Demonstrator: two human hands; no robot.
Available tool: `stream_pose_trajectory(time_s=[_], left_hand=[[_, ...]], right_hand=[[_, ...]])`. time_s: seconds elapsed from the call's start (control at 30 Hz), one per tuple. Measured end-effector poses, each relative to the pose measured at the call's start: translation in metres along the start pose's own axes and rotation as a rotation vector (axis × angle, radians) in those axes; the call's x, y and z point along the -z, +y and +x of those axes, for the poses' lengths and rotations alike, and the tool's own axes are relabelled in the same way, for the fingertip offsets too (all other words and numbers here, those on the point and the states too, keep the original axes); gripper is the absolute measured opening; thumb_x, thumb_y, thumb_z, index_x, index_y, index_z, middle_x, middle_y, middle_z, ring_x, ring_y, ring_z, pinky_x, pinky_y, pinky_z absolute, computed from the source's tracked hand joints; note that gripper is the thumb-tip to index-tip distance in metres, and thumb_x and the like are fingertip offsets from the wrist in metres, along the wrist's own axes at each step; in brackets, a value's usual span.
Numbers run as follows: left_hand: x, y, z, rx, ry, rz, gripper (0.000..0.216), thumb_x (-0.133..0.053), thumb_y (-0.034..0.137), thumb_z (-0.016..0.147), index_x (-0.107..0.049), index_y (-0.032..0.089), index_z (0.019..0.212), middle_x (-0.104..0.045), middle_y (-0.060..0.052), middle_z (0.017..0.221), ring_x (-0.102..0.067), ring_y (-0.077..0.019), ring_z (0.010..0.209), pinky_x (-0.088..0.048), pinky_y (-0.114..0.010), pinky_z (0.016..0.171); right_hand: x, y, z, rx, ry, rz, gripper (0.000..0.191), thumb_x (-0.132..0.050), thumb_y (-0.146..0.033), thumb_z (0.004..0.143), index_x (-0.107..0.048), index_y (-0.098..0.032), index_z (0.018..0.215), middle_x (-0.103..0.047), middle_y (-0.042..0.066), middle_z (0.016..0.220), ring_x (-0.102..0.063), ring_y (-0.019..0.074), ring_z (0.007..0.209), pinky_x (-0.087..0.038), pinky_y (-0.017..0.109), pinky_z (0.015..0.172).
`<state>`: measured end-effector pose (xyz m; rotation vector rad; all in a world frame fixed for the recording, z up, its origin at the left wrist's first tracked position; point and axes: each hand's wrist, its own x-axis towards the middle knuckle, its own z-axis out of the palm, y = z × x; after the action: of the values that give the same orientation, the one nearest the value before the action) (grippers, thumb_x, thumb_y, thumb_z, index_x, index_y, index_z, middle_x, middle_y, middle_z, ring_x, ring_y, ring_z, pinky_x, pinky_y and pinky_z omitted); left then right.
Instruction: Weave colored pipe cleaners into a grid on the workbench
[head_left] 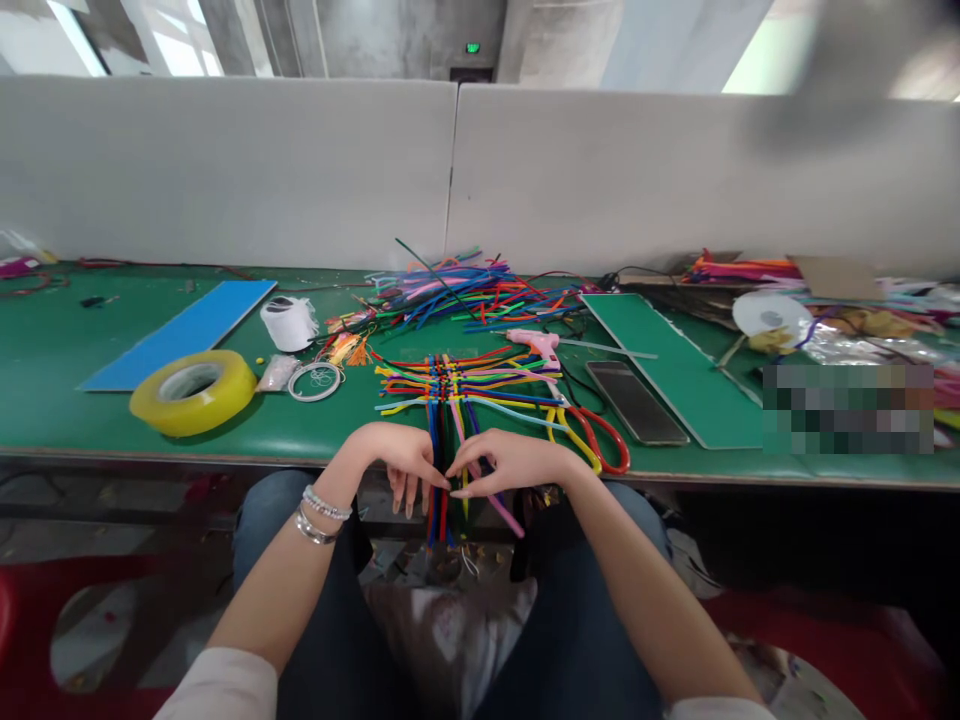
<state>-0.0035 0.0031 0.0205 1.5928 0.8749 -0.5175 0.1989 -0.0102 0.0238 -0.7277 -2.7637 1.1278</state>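
The woven piece (444,380) of coloured pipe cleaners lies at the front of the worktop (82,425), straight ahead of the person, its lower part hanging over the edge between the knees. It looks partly made: a narrow band in the middle is closely interlaced in many colours, while the crosswise lengths stick out loose on both sides, uneven and untrimmed. Below the lowest crosswise row, the hanging strands (433,430) run down unwoven, so a good share of their length appears left to fill. The left hand (409,462) and right hand (514,462) meet at these strands below the edge; their leading fingertips come together near a red strand, and the other left fingers hang loosely apart. The fingertips are small and overlapped here, so I cannot tell whether either hand is clamped on a strand. Just right of the weaving lie scissors (606,438), with a pink glue gun (535,346) above them and a phone (637,402) beside. Behind, a heap of loose pipe cleaners (457,292) remains unused; a roll of tape (238,388) sits farther left.
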Motion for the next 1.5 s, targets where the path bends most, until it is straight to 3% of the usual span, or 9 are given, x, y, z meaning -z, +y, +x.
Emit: stream_pose_trajectory(time_s=[0.1, 0.23, 0.33, 0.43, 0.67, 0.8, 0.9, 1.03, 1.5], left_hand=[[0.001, 0.001, -0.003, -0.035, -0.046, -0.013, 0.05, -0.053, 0.059, 0.075, -0.068, 0.012, 0.072, -0.07, -0.01, 0.064, -0.064, -0.0156, 0.051, -0.043, -0.022, 0.046], [0.004, 0.002, -0.021, -0.113, 0.004, -0.056, 0.05, -0.052, 0.061, 0.074, -0.066, 0.013, 0.071, -0.07, -0.008, 0.063, -0.063, -0.0152, 0.049, -0.043, -0.022, 0.044], [0.006, 0.0, -0.035, -0.17, 0.155, -0.092, 0.05, -0.05, 0.062, 0.075, -0.063, 0.015, 0.066, -0.069, -0.005, 0.061, -0.061, -0.0139, 0.047, -0.044, -0.022, 0.044], [0.009, -0.004, -0.043, -0.253, 0.475, -0.072, 0.05, -0.047, 0.06, 0.078, -0.053, 0.016, 0.055, -0.061, 0.0, 0.05, -0.056, -0.0105, 0.043, -0.041, -0.02, 0.044], [0.013, -0.003, -0.027, -0.459, 1.01, -0.064, 0.031, -0.048, 0.046, 0.083, -0.051, 0.017, 0.073, -0.061, 0.002, 0.062, -0.059, -0.0115, 0.055, -0.044, -0.021, 0.05], [0.007, 0.002, 0.004, -0.559, 1.297, 0.214, 0.03, -0.038, 0.036, 0.089, -0.056, 0.017, 0.103, -0.063, -0.007, 0.109, -0.057, -0.0167, 0.103, -0.043, -0.032, 0.091], [-0.001, -0.001, 0.029, -0.385, 1.269, 0.46, 0.042, -0.03, 0.036, 0.092, -0.045, 0.02, 0.128, -0.043, -0.007, 0.138, -0.031, -0.0211, 0.131, -0.023, -0.042, 0.109], [-0.01, -0.008, 0.049, -0.147, 1.191, 0.56, 0.052, -0.023, 0.046, 0.093, -0.033, 0.023, 0.138, -0.028, -0.002, 0.147, -0.015, -0.0241, 0.137, -0.011, -0.048, 0.111], [-0.03, -0.025, 0.033, 0.032, 1.266, 0.668, 0.075, -0.018, 0.062, 0.087, -0.024, 0.012, 0.141, -0.027, -0.012, 0.146, -0.02, -0.0245, 0.136, -0.017, -0.049, 0.11]], right_hand=[[0.001, -0.005, -0.003, 0.014, 0.045, 0.024, 0.032, -0.055, -0.041, 0.082, -0.068, -0.018, 0.101, -0.064, 0.004, 0.087, -0.057, 0.0128, 0.076, -0.044, 0.023, 0.071], [0.005, -0.008, -0.008, 0.02, 0.452, 0.011, 0.031, -0.048, -0.041, 0.087, -0.068, -0.018, 0.091, -0.06, 0.004, 0.087, -0.055, 0.0144, 0.083, -0.044, 0.026, 0.078], [0.009, -0.001, -0.009, -0.017, 0.75, 0.034, 0.036, -0.039, -0.043, 0.09, -0.064, -0.017, 0.092, -0.06, 0.005, 0.086, -0.055, 0.0158, 0.085, -0.045, 0.029, 0.08], [0.008, 0.009, -0.007, -0.091, 0.909, 0.012, 0.037, -0.035, -0.044, 0.092, -0.058, -0.018, 0.107, -0.06, 0.008, 0.104, -0.055, 0.0179, 0.098, -0.043, 0.033, 0.089], [-0.015, 0.015, 0.01, -0.168, 0.617, -0.462, 0.044, -0.027, -0.04, 0.094, -0.045, -0.022, 0.13, -0.044, 0.007, 0.137, -0.032, 0.0204, 0.131, -0.026, 0.042, 0.108], [-0.03, 0.016, 0.018, -0.211, 0.479, -0.634, 0.048, -0.03, -0.044, 0.093, -0.039, -0.023, 0.136, -0.033, 0.009, 0.144, -0.021, 0.026, 0.136, -0.021, 0.049, 0.108], [-0.034, 0.018, 0.018, -0.214, 0.402, -0.632, 0.046, -0.031, -0.043, 0.092, -0.046, -0.021, 0.131, -0.036, 0.01, 0.142, -0.021, 0.0267, 0.135, -0.021, 0.051, 0.108], [-0.032, 0.02, 0.013, -0.232, 0.364, -0.608, 0.041, -0.03, -0.032, 0.093, -0.052, -0.017, 0.124, -0.039, 0.011, 0.14, -0.021, 0.0252, 0.135, -0.019, 0.051, 0.109], [-0.017, 0.028, -0.017, -0.241, 0.347, -0.564, 0.046, -0.028, -0.03, 0.094, -0.029, -0.025, 0.14, -0.036, 0.005, 0.143, -0.028, 0.0179, 0.133, -0.024, 0.048, 0.109]])
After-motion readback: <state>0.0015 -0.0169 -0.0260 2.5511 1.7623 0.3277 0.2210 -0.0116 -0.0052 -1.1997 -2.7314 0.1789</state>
